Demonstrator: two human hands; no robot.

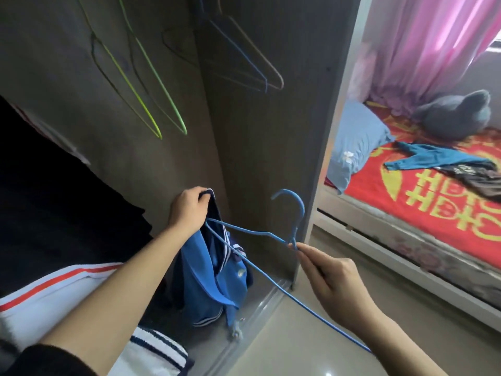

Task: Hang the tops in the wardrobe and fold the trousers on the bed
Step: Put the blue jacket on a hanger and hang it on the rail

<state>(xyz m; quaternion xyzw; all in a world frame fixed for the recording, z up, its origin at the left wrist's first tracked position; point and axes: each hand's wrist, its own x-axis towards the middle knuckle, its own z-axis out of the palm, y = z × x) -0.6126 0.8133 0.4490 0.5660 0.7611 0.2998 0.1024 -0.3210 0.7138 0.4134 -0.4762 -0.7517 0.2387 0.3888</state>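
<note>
Bedroom, viewed from the open wardrobe (257, 131), with its grey panelled interior ahead and the bed (406, 213) to the right under a pink curtain (433, 44).

The left hand (189, 210) is closed around the collar of a blue top (214, 280) and holds it up just inside the wardrobe, so the body of the garment hangs free below. The right hand (325, 278) pinches a blue hanger (271, 234) at the neck just under its hook. The hanger lies tilted, with one shoulder end reaching the collar beside the left hand. Judgement: the collar is held up to take that end, and the step in hand is getting the hanger into the top. The top is not yet hung.

Wardrobe contents: bare green hangers (151, 85) at upper left, and a blue and a tan hanger (252, 66) further right, all empty. A dark garment (54, 213) and a white garment with a red stripe (54, 289) occupy the left side. How they are supported cannot be told.

On the bed: a teal garment (433, 158) lies unfolded, touching a dark printed garment (471, 175). Whether either is trousers cannot be told. A blue pillow (355, 147) and a grey soft toy (455, 115) lie near the head.
</note>
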